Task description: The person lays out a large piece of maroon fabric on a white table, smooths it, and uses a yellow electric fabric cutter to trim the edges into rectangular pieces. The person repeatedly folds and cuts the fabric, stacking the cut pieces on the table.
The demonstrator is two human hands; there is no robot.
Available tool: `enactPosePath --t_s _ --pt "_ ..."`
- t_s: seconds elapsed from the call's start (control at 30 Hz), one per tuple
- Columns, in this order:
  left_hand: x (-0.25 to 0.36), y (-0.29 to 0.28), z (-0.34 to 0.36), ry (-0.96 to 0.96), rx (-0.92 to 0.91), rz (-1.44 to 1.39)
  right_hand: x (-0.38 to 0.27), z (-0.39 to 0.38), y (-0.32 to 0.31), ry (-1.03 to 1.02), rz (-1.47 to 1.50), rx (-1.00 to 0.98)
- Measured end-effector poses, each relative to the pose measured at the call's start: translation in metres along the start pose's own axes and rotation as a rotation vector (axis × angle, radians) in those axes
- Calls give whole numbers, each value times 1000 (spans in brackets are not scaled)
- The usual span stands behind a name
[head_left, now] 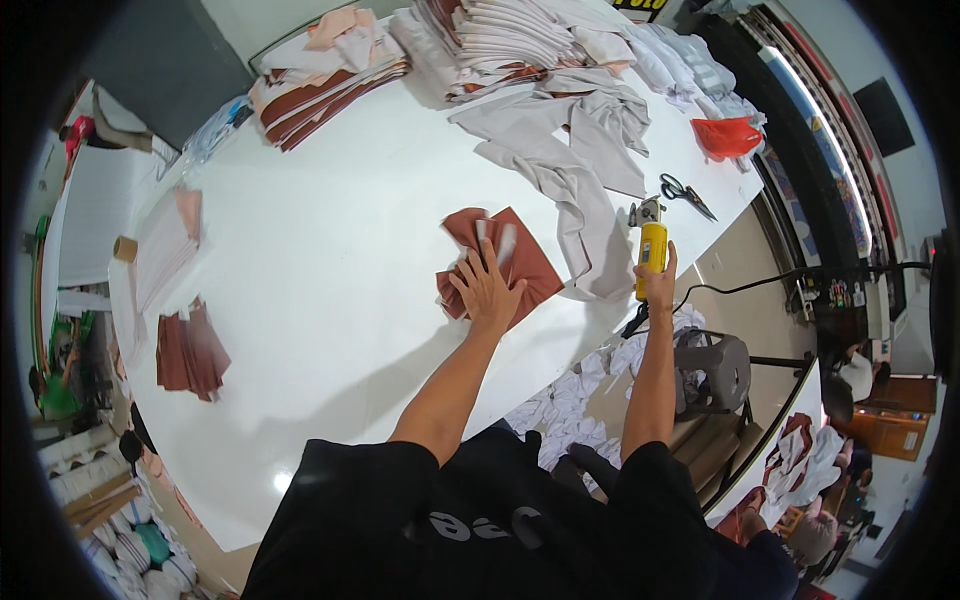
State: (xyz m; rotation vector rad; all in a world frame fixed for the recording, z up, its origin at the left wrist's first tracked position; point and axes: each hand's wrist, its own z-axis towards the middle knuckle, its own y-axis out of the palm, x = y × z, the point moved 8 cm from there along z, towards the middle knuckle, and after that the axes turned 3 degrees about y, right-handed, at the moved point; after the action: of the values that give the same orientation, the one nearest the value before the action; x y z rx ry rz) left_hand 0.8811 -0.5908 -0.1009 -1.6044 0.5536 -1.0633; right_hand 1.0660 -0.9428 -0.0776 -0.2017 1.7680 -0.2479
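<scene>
My left hand (487, 292) lies with its fingers spread on a crumpled piece of reddish-brown fabric (530, 262) in the middle of the white table (330, 220). Some pale material shows among the fabric's folds. At the table's right edge, my right hand (658, 283) is wrapped round the yellow body of an electric rotary cloth cutter (652, 247). Its metal cutting head points away from me, and a black cord (760, 285) runs off to the right. Just beyond the cutter rests a pair of black-handled scissors (688, 196).
Grey cloth (575, 190) sprawls toward the cutter from tall fabric stacks (500, 45) at the back. Brown pieces (190, 352) lie at left, near a tape roll (124, 249). A red bag (726, 138) sits far right. Beside the table stand a grey stool (715, 370) and white scraps (570, 400).
</scene>
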Motion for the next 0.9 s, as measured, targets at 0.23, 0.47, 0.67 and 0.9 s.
enactPosePath --t_s 0.23,0.47,0.67,0.9 --pt "-88 -22 17 297 -39 -67 65 91 -72 -19 -33 100" --pt "-402 -134 -46 -123 117 111 48 113 -106 -60 -406 208" --pt "-568 -274 -130 -886 417 511 -36 83 22 -430 -1095 511" --pt "-565 -213 -136 -577 630 319 -66 92 312 -709 -801 -80"
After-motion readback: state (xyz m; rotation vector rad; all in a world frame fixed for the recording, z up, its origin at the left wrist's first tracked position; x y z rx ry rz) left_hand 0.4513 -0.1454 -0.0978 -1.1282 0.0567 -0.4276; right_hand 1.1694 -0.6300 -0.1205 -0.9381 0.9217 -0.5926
